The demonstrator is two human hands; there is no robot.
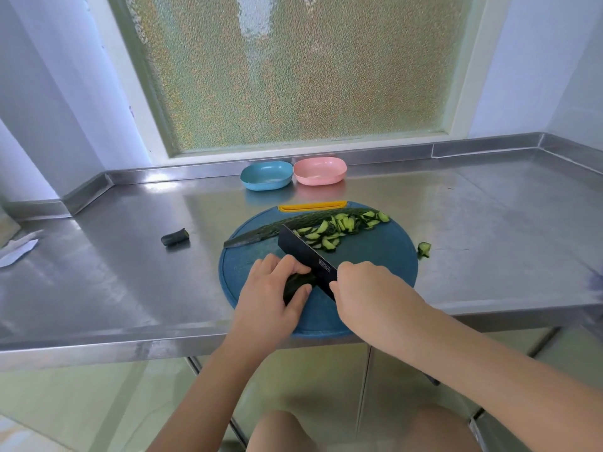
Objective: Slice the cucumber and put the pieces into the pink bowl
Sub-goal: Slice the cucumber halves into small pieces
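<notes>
On the round blue cutting board (375, 256), my left hand (270, 288) grips a short dark cucumber piece (295, 283). My right hand (362, 288) holds the handle of a black knife (305, 252), whose blade lies against that piece. A long cucumber half (284, 225) lies across the far side of the board, beside a pile of several cut slices (339, 226). The pink bowl (319, 171) stands behind the board and looks empty.
A blue bowl (266, 175) stands left of the pink one. A cucumber end (175, 238) lies on the steel counter (114, 272) to the left, a stray slice (424, 248) right of the board. White paper (18, 249) lies at the far left.
</notes>
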